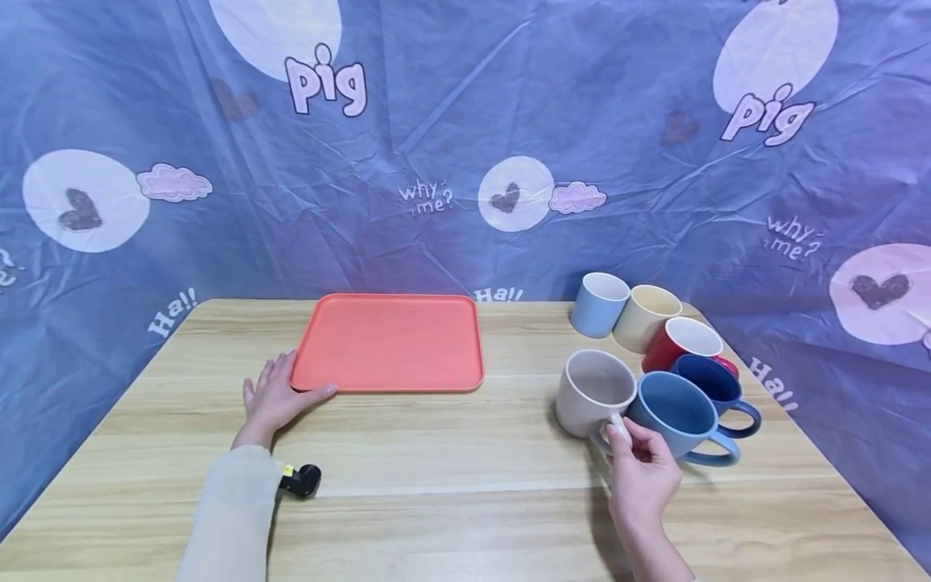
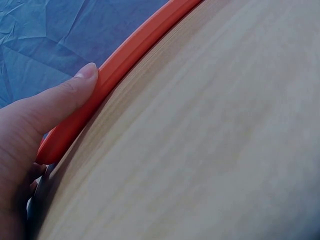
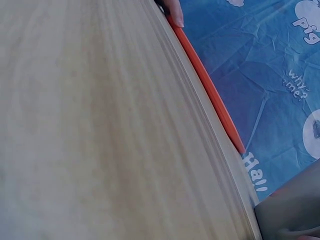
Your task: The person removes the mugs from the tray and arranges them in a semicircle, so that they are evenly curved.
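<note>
A coral-red tray (image 1: pixel 393 343) lies flat on the wooden table. At its near left corner is my left hand (image 1: pixel 280 398), fingers spread along the left side and thumb stretched along the front rim. The left wrist view shows that thumb (image 2: pixel 67 97) touching the tray's rim (image 2: pixel 125 55). My right hand (image 1: pixel 643 473) pinches the handle of an off-white mug (image 1: pixel 582 404); whether the mug's base touches the table I cannot tell. Close on its right stands a teal-blue mug (image 1: pixel 672 416). A grey part of the held mug (image 3: pixel 292 205) shows in the right wrist view.
Behind the held mug stand a light blue mug (image 1: pixel 598 311), a cream mug (image 1: pixel 643 323), a red mug (image 1: pixel 672 347) and a dark blue mug (image 1: pixel 716 384), close together near the table's right edge. A printed blue cloth (image 1: pixel 436 121) hangs behind the table.
</note>
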The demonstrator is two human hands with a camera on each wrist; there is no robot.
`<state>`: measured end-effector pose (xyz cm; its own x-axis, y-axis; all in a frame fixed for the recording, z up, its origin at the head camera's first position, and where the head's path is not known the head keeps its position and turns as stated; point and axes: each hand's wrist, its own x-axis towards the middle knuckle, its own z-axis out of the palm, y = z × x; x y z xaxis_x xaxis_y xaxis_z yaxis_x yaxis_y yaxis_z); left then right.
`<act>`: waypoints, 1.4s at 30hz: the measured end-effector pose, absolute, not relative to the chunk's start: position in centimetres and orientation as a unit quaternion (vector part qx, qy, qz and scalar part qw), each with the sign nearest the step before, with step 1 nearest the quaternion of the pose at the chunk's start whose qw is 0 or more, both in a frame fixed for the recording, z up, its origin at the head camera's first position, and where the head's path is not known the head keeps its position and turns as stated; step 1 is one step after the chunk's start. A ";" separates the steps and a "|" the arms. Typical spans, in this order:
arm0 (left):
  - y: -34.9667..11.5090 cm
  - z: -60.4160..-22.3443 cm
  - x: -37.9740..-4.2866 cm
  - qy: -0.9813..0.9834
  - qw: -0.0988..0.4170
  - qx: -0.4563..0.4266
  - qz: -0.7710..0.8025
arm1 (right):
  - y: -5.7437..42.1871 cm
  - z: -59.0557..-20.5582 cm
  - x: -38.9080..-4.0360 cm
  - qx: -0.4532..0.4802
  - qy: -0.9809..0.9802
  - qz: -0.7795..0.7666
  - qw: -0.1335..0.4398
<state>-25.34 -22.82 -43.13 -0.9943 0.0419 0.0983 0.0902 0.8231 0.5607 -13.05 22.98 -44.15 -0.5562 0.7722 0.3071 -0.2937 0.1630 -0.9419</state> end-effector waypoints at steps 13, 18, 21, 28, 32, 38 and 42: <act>-22.8 -43.1 -25.2 -0.953 0.044 -0.030 -0.298 | 22.3 -43.6 -13.0 -0.178 -0.621 0.631 0.429; -22.8 -43.0 -25.2 -0.954 0.040 -0.032 -0.295 | 22.3 -43.6 -12.9 -0.185 -0.621 0.633 0.423; -22.8 -42.9 -25.2 -0.955 0.036 -0.032 -0.293 | 22.5 -43.9 -12.9 -0.195 -0.623 0.631 0.420; -22.7 -43.0 -25.4 -0.955 0.038 -0.031 -0.293 | 22.7 -44.3 -13.0 -0.202 -0.622 0.631 0.417; -22.7 -43.0 -25.4 -0.954 0.039 -0.031 -0.295 | 22.8 -44.3 -12.8 -0.194 -0.619 0.637 0.417; -22.6 -43.0 -25.4 -0.955 0.039 -0.030 -0.294 | 21.6 -42.2 -11.8 -0.188 -0.624 0.643 0.403; -22.7 -42.9 -25.2 -0.954 0.041 -0.031 -0.295 | 20.6 -40.4 -10.7 -0.203 -0.656 0.613 0.390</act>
